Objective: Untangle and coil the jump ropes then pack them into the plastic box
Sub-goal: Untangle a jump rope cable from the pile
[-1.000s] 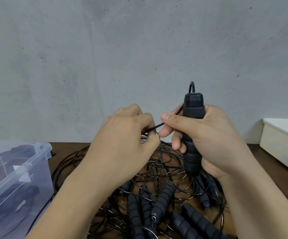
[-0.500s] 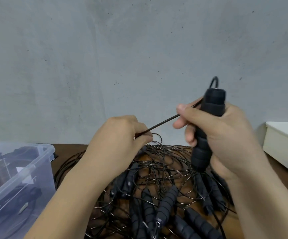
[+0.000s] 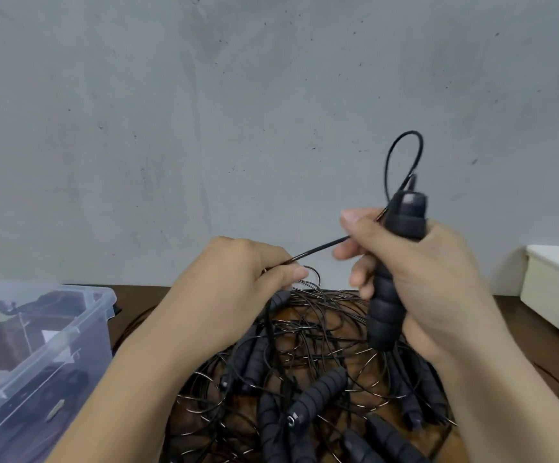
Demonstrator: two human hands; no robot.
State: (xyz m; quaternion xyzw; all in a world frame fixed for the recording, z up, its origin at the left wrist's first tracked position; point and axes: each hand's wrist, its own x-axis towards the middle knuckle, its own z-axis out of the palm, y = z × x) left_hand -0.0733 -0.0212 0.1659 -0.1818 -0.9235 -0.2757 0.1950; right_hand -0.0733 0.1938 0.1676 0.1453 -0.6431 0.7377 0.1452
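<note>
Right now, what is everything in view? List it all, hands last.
handle: one, black, upright above the pile
cable: one, black, stretched between the hands, looped over the handle's top
rope pile: one tangle, black, many handles, centre of the table
clear box: one, transparent, left, dark ropes inside
white bin: one, cream, right edge
table: one, brown
wall: grey, behind
left hand: pinches the cable
right hand: grips the handle
</note>
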